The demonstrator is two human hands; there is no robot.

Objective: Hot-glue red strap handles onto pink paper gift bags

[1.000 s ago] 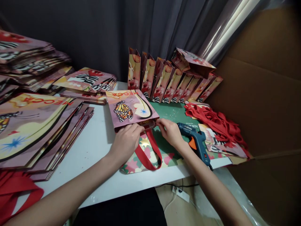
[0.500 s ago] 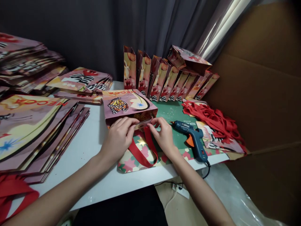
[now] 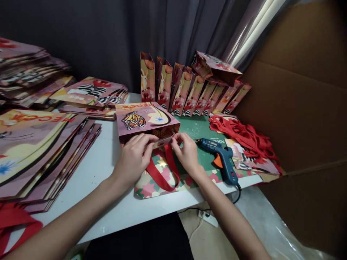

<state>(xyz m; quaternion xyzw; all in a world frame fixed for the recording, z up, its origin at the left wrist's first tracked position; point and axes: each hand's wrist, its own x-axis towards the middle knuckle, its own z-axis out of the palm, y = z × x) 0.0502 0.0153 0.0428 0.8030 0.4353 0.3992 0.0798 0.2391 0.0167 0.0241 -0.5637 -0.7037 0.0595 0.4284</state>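
A printed paper bag (image 3: 143, 117) with a butterfly lies on its side, its open mouth facing me. My left hand (image 3: 135, 153) pinches the left part of a small flap at the mouth. At the flap's right end are the closed thumb and fingers of my right hand (image 3: 185, 150). A red ribbon handle (image 3: 159, 178) loops down from the bag between my hands, over a star-patterned sheet (image 3: 143, 187). Right of my right hand, a blue glue gun (image 3: 219, 155) with an orange trigger lies on a green mat (image 3: 187, 126).
Flat bags (image 3: 35, 144) are stacked at the left, with more stacks behind. Several upright bags (image 3: 180, 88) stand at the back. Red ribbons (image 3: 244, 137) lie in a heap at the right, beside a cardboard panel (image 3: 298, 108).
The view has shifted slightly. My right hand has moved a little along the flap's right end, and more of the flap shows between my hands.
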